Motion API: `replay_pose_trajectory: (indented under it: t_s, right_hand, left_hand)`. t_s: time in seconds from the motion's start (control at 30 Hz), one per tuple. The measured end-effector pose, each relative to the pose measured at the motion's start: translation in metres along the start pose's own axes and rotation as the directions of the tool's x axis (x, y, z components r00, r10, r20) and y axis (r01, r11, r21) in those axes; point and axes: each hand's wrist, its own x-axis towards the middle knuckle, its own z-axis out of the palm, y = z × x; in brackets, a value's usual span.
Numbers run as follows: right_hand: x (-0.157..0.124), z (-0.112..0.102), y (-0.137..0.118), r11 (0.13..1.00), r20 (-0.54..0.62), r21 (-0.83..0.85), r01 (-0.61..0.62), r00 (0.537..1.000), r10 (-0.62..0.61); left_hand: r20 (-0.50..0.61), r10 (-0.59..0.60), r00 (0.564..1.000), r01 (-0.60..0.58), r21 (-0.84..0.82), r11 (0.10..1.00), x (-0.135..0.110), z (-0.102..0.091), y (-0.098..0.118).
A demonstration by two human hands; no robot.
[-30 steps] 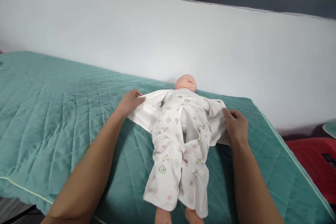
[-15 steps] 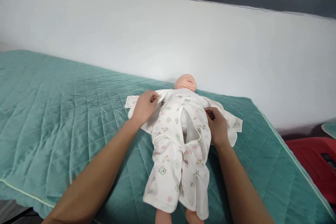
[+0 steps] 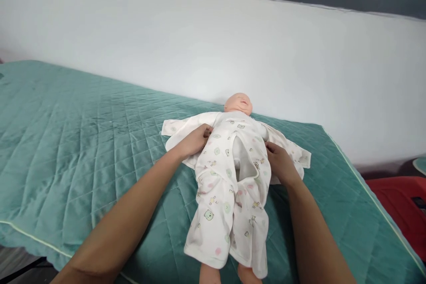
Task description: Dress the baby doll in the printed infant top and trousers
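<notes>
A baby doll (image 3: 238, 103) lies on its back, head away from me and feet towards me. It wears white printed baby pants (image 3: 213, 213), pulled high over its torso, with an open slit at the crotch. A white baby shirt (image 3: 191, 125) is spread under and around it, its sleeves reaching out to both sides. My left hand (image 3: 197, 138) is closed at the left side of the pants near the waist, fingertips pinching the edge. On the opposite side my right hand (image 3: 279, 162) pinches the pants' edge too, its fingertips partly hidden.
A green quilted cover (image 3: 100, 142) lies under the doll, with its pale-piped edge at the front and right. Behind stands a white wall (image 3: 149, 44) with a dark band on top. A red plastic seat (image 3: 397, 199) is at the right.
My left hand has moved down and inward from the shirt's left front to the side of the pants. My right hand has stayed at the right side, shifting slightly.
</notes>
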Motion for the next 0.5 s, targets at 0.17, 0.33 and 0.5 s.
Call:
replay_pose_trajectory:
  t_s: [0.17,0.33,0.5]
  right_hand:
    - [-0.005,-0.006,0.001,0.988,0.153,0.156,-0.009,0.988,-0.016]
    - [-0.004,-0.007,0.004,0.948,0.255,0.309,-0.072,0.967,-0.01]
    - [0.001,-0.008,0.01,0.93,0.341,0.357,-0.085,0.939,-0.045]
  left_hand:
    - [0.155,-0.095,0.983,0.133,-0.253,0.958,0.002,-0.005,-0.008]
    - [0.235,-0.074,0.969,0.164,-0.392,0.905,0.001,-0.011,-0.01]
    - [0.294,-0.05,0.954,0.2,-0.504,0.84,0.003,-0.017,-0.018]
